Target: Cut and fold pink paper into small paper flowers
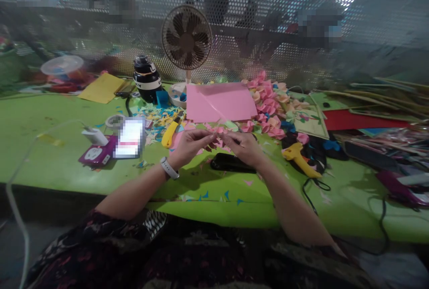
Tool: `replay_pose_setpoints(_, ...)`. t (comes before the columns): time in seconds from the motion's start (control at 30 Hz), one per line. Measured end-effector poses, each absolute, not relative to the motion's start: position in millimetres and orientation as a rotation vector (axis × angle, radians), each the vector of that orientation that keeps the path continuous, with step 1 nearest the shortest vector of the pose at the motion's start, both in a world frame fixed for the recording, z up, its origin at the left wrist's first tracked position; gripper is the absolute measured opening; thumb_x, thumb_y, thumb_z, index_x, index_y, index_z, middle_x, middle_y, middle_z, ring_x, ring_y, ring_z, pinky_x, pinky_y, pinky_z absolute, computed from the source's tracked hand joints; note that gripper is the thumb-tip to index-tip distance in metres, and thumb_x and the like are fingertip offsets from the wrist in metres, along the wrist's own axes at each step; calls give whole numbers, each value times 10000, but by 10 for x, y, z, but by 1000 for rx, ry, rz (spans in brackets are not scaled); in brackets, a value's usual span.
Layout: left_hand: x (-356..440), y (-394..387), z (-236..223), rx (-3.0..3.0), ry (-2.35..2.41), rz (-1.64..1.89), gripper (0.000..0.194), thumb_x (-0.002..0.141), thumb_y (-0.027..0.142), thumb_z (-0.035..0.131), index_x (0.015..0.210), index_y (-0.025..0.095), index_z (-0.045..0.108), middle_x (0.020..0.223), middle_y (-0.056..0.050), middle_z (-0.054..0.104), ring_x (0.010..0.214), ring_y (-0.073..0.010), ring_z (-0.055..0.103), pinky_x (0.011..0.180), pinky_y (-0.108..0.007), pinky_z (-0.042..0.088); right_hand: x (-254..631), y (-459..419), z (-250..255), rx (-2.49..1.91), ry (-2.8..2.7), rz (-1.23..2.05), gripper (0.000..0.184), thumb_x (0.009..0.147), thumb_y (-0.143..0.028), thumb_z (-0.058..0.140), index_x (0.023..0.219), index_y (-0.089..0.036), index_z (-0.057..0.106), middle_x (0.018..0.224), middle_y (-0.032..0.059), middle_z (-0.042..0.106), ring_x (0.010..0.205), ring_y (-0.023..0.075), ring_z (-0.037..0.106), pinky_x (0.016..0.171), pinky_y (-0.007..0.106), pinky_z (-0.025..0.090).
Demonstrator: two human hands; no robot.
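Observation:
My left hand (194, 146), a white band on its wrist, is closed with its fingertips pinched together. My right hand (244, 147) meets it fingertip to fingertip, also in a pinch. Between them shows a small pink paper piece (220, 131), partly hidden by the fingers. Beneath the right hand lies a long black case-like object (228, 163). Beyond the hands rests a stack of pink paper sheets (217, 101), with pink scraps around it. To the left of my left hand is a yellow-handled cutter (170, 132).
Folded pink paper petals (268, 106) pile up at right, near a yellow glue gun (300, 159) with a black cord. A fan (187, 38) and a black bottle (146, 79) stand at the back. A lit phone (130, 137) and purple box (97, 152) lie left.

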State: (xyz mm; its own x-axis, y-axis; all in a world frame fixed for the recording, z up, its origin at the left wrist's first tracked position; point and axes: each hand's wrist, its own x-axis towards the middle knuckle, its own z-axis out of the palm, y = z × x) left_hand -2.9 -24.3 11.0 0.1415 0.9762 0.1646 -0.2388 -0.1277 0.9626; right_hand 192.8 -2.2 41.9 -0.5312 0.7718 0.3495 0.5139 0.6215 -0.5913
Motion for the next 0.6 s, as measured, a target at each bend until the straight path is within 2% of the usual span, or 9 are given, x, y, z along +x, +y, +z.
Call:
replay_pose_setpoints(0.27,-25,-264,124,1254,843,1288,335,732,490,808,799,165,758,703,-46,734,594,-127,662,556,-251,551,1933,-42,460,-982,-2264,652,513,986,-575,418,661,-201,553,620,-1,557,603,138,519,605,267,386)
replay_pose_setpoints(0.4,-27,-256,92,1242,818,1327,317,760,482,792,770,171,729,682,-37,721,587,-124,656,548,-246,529,1923,-55,472,-986,-2319,643,508,1007,-537,402,690,-195,604,643,8,603,617,144,550,622,274,417)
replay_pose_setpoints(0.5,-35,-227,66,1222,827,1418,299,785,468,776,768,177,708,678,-21,707,585,-109,641,541,-229,497,1894,-54,422,-958,-2300,558,400,993,-509,466,890,-193,689,825,47,713,726,170,635,697,290,484)
replay_pose_setpoints(0.6,-38,-198,74,1182,824,1536,301,782,464,780,737,182,686,658,-3,682,569,-90,607,530,-215,459,1846,-57,327,-926,-2221,413,360,957,-503,550,1097,-205,694,1060,100,747,928,225,694,834,351,540)
